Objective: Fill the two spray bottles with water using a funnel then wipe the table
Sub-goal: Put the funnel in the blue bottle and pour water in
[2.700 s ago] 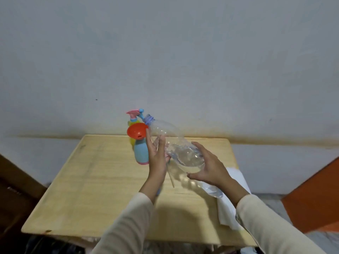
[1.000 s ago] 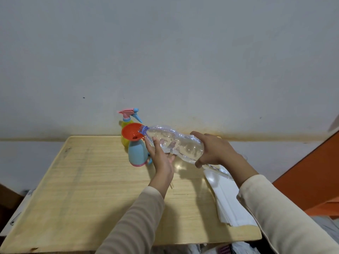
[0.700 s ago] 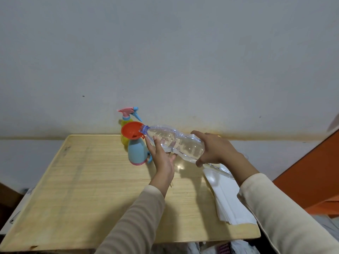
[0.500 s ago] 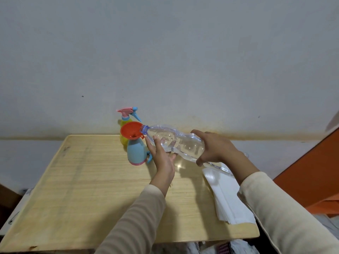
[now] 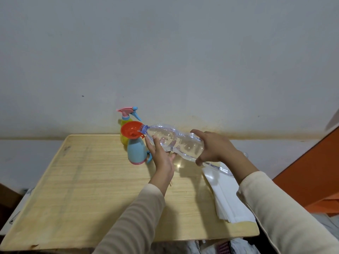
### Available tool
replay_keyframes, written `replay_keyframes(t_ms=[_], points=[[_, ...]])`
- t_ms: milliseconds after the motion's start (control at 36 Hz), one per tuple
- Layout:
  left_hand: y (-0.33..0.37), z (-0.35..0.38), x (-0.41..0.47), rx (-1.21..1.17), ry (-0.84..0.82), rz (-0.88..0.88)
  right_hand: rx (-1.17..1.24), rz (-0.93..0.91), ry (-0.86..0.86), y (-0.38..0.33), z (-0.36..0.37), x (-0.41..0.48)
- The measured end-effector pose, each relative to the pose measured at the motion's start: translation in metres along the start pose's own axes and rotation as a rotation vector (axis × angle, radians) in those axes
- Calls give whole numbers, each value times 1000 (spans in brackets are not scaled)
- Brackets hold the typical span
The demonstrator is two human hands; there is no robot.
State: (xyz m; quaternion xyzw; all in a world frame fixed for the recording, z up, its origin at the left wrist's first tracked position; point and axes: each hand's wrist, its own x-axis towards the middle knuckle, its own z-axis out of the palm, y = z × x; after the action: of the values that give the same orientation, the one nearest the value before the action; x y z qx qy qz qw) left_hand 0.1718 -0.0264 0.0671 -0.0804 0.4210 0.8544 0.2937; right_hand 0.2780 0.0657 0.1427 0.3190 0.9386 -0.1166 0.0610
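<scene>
One pale wall behind, largest item in view. Wooden table set against it, left and near portions showing bare wood. Orange panel close beyond the right edge. White paper stack lying along the table's right side. Clear bottle held nearly level, mouth inside the orange funnel, water pooled along its lower side; stream not discernible. Right hand wrapped firmly round the bottle's base end. Left hand cupping the bottle near its neck, thumb on the near side, fingers visible through the plastic behind. Blue sprayer upright near the back edge, head off, funnel seated in its neck. Yellow sprayer just behind, touching or nearly so, pink trigger head fitted. Judged status: pour into the blue sprayer in progress, level inside not visible; yellow sprayer's fill unknown through opaque walls, though the fitted head suggests completion. Outstanding: finish pour, remove funnel, refit head, wipe table. Clearance: ample room left and front; tight at right, with paper beneath the right forearm. Little margin at the back edge against a nudge to either sprayer.
</scene>
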Motion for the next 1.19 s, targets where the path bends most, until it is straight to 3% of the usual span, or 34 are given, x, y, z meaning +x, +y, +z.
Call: replay_keyframes(t_ms=[389, 583, 917, 1194], points=[[11, -11, 0, 114, -41, 35, 131, 17, -32, -1, 23, 3], [19, -8, 6, 230, -69, 111, 338, 4, 23, 3, 41, 4], [28, 30, -6, 563, -368, 398, 793, -52, 290, 22, 85, 6], [7, 51, -1, 883, -687, 553, 938, 20, 373, 32, 108, 24]])
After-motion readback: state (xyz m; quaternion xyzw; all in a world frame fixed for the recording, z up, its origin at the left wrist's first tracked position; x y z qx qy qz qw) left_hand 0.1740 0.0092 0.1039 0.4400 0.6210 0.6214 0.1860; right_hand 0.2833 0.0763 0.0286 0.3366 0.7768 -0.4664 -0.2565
